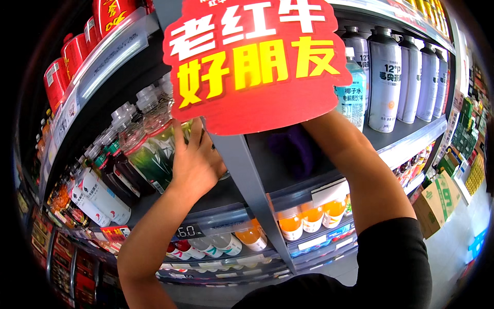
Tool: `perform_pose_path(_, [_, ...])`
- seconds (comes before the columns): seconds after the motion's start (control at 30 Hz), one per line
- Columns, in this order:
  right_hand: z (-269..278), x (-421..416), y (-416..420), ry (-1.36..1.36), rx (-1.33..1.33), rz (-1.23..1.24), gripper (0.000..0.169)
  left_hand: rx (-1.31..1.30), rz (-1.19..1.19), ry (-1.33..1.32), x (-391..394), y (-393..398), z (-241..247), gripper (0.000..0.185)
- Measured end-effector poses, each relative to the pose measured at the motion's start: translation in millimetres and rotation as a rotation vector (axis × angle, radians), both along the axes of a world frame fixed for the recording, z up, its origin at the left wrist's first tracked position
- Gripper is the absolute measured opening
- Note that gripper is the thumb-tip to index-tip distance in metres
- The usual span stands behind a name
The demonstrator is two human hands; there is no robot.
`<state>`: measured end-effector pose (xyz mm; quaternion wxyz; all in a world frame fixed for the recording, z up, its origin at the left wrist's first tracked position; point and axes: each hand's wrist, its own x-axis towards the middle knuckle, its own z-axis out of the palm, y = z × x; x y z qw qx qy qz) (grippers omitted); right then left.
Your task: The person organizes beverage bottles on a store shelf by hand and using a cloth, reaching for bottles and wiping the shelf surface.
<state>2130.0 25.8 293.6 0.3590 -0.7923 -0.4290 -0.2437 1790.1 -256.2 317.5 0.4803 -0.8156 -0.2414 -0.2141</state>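
Observation:
My left hand (198,160) reaches onto the left shelf with its fingers spread against clear-capped plastic bottles with green labels (152,154). Some of its fingertips go behind a red shelf sign (254,69), so its grip on a bottle cannot be made out. My right forearm (339,139) extends into the shelf bay right of a grey upright (251,181). The sign hides my right hand. Below and beside that forearm, a dark purple cloth (295,152) lies on the black shelf. Just behind the forearm stands a pale-blue bottle (351,96).
Tall white aerosol-style cans (384,81) line the right shelf. White bottles (102,193) stand farther left, and red packages (75,54) sit above. Orange drink bottles (312,216) fill the lower shelf. A cardboard box (440,201) stands at the right beside the aisle.

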Motion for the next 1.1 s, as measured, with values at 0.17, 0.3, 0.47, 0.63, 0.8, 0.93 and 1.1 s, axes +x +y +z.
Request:
perform_pose_path(0.17, [21.1,-75.4,-68.2,0.007,-0.397,0.235,0.075,0.018,0.037,-0.054,-43.2,-3.8,-6.2,0.037])
perform_pose_path(0.3, [32.3,-93.5,-169.5,0.491,-0.026,0.315,0.084,0.03,-0.041,-0.069,-47.9,-1.9,-3.8,0.035])
perform_pose_path(0.47, [30.6,-98.6,-188.6,0.265,-0.168,0.689,0.093,0.008,-0.076,-0.115,-58.2,3.3,-7.5,0.033])
perform_pose_path(0.63, [40.7,-177.9,-251.3,0.099,-0.168,0.953,0.076,-0.059,-0.048,-0.126,-61.8,0.1,-9.7,0.04])
perform_pose_path(0.8, [15.8,-187.3,-249.6,-0.142,0.278,1.245,0.06,-0.079,-0.119,-0.149,-62.5,5.1,-12.5,0.057])
perform_pose_path(0.93, [-8.7,-196.5,-233.7,-0.323,0.461,1.277,0.053,-0.08,-0.123,-0.07,-70.1,16.9,-21.4,0.055])
perform_pose_path(1.1, [36.8,-174.5,-265.2,0.245,-0.356,1.333,0.051,-0.078,-0.151,-0.076,-64.5,2.4,-12.1,0.045])
